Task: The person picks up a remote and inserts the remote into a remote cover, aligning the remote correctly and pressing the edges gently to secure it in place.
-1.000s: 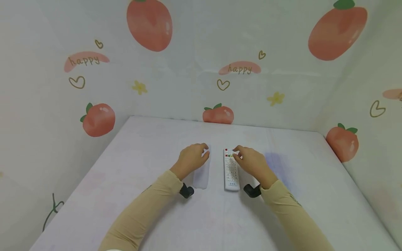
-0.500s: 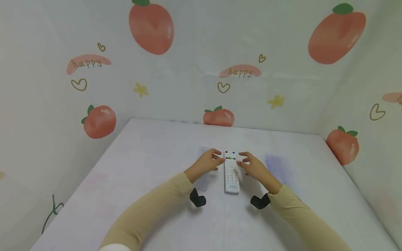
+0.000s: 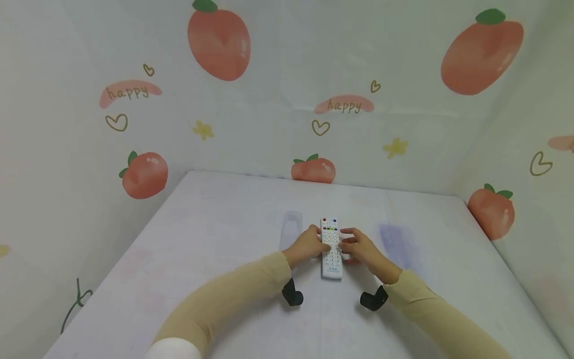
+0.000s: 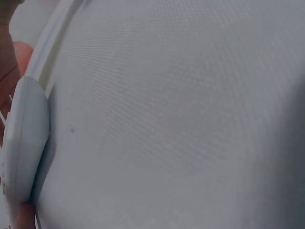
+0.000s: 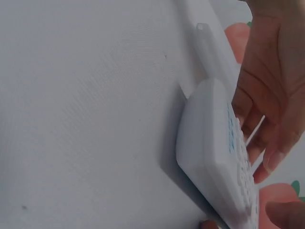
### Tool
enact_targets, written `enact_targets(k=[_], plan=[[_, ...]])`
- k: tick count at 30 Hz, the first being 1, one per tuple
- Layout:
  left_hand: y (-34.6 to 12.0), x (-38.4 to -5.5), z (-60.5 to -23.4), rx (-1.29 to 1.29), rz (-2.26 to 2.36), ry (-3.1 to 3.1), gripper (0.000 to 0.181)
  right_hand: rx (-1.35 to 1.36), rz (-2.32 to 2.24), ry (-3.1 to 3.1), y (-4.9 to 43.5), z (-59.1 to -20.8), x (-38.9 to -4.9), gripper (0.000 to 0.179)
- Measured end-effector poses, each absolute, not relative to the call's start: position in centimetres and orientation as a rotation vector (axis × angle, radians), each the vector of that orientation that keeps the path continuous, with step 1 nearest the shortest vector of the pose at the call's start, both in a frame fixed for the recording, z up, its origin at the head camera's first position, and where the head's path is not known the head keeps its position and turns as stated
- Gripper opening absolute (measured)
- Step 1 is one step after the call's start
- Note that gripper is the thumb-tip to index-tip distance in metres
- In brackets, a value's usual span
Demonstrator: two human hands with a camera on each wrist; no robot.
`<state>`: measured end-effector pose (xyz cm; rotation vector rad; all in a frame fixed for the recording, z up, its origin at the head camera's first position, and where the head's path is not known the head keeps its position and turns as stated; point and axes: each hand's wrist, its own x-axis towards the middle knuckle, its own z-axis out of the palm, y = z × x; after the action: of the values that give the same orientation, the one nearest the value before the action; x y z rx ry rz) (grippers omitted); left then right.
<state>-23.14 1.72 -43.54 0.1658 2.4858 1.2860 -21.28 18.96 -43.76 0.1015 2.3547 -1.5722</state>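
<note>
The remote control [image 3: 331, 239], just right of frame centre, is pinched by the left hand [image 3: 309, 244]; the right hand [image 3: 368, 254] has a wide grip. Slippage could be caused by one-sided pressure.

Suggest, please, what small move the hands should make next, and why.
I'd probably curl the right hand in against the remote: its fingers look loosely spread at the right edge, while the left hand has its thumb over the remote's face.
</note>
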Motion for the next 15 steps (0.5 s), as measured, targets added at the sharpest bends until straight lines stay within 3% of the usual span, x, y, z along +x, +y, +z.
enact_targets(k=[15], plan=[[2.15,-22.85,-43.89,0.158,1.363,2.492,0.051,0.169,-1.553,2.373,18.05,-43.93,-21.11,0.054]])
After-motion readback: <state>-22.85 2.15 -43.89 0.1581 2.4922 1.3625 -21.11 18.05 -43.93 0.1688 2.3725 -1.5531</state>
